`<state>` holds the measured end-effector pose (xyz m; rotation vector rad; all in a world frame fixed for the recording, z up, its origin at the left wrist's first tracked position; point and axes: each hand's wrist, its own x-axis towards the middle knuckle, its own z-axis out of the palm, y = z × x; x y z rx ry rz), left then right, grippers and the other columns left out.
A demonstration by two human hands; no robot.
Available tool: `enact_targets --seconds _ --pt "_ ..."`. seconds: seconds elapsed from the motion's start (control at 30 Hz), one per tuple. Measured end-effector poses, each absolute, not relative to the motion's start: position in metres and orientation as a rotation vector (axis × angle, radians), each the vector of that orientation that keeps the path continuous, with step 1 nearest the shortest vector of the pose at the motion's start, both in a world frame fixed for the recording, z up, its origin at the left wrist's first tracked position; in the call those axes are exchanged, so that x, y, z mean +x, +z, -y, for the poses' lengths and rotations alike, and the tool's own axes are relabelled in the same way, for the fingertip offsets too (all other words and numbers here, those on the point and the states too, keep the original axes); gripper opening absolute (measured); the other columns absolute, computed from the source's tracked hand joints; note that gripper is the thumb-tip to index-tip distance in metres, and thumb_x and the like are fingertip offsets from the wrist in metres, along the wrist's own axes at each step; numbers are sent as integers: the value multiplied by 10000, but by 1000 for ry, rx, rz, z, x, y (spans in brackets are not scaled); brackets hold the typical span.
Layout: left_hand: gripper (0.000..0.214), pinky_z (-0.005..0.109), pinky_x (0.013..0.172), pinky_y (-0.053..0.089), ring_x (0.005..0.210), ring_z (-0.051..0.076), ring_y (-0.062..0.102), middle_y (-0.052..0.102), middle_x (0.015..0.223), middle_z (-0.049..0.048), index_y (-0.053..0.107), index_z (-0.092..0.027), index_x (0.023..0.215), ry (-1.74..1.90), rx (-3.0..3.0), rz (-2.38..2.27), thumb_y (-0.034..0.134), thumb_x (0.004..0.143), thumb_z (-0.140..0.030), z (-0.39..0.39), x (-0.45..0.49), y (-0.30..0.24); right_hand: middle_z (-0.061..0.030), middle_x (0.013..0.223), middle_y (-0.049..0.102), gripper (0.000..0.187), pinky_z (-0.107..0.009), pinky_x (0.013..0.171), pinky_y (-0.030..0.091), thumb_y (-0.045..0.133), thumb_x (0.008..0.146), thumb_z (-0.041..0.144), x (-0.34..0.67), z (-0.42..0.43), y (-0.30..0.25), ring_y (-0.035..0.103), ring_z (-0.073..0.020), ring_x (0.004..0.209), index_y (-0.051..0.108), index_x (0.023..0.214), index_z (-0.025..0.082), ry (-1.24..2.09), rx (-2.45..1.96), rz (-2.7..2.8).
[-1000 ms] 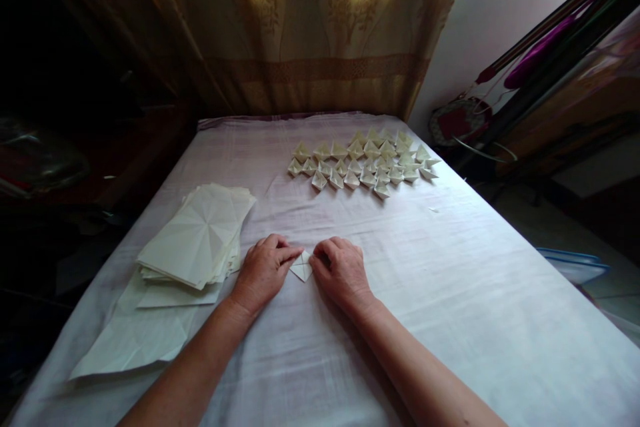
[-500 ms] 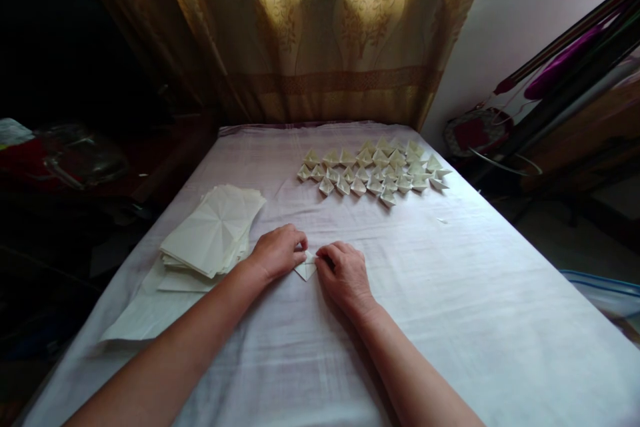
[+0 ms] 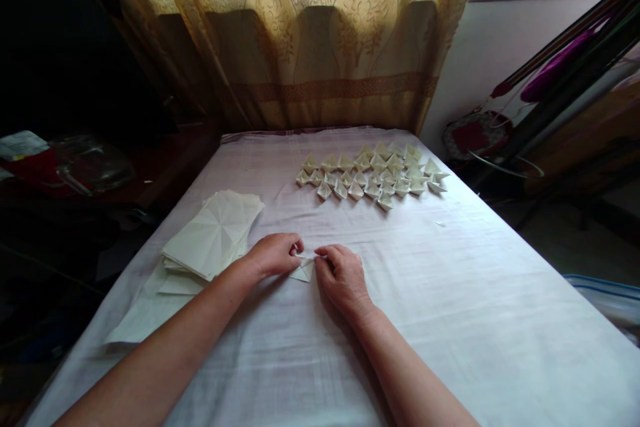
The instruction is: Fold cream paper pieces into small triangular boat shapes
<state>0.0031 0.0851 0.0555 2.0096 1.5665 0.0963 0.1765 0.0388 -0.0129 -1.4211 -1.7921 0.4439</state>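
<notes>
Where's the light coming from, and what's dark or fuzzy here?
Head view: the curtain glows at its top, so light probably comes from behind it; head view: the picture's left side sinks almost to black; head view: a soft shadow lies on the cloth beside the right forearm; head view: fine creases on the folded paper look too fuzzy to tell.

I can't read any words, numbers or signs here. The small folded paper (image 3: 303, 271) has thin lines on it, but no letters that I can read. The big stack of papers (image 3: 220, 223) shows only fold lines on top. The red and white packet (image 3: 37, 165) on the left is too dark and blurry to read. The curtain (image 3: 320, 47) has tree pictures, with no words I can make out.
</notes>
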Motion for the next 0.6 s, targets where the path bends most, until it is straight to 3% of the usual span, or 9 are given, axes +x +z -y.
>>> enact_targets --seconds 0.13,0.33,0.43,0.53,0.6 --pt "107 250 615 384 656 157 551 633 671 -20 668 -197 731 358 1813 -1586 604 674 -262 -75 -7 48 -73 938 734 234 -376 830 469 533 843 215 176 -39 -14 667 -224 879 686 1018 188 477 -1416 1713" --pt "278 218 521 395 550 108 498 549 685 -28 568 -178 856 725 1462 -1479 495 751 -425 -49 -1 41 -88 1023 741 366 -405 875 504 600 823 348 177 -36 -12 678 -225 927 611 1158 201 705 -1289 1570" --pt "335 199 491 378 521 80 462 552 710 -35 589 -168 879 832 1264 -1362 583 715 -459 -37 8 40 -60 944 739 414 -319 733 529 640 791 348 175 -35 -10 676 -184 803 586 1176 204 836 -1211 1481" --pt "317 178 468 355 519 60 440 550 704 -43 592 -161 833 880 1095 -1262 675 673 -423 -31 14 38 7 749 690 439 -237 542 450 629 779 321 173 -35 -9 570 -116 558 561 1192 187 964 -1178 1397" --pt "329 165 444 336 511 53 442 562 711 -42 588 -160 849 849 1073 -1236 691 676 -420 -29 16 34 39 674 642 436 -221 510 407 608 771 301 172 -35 -8 509 -98 509 554 1185 177 1022 -1166 1352"
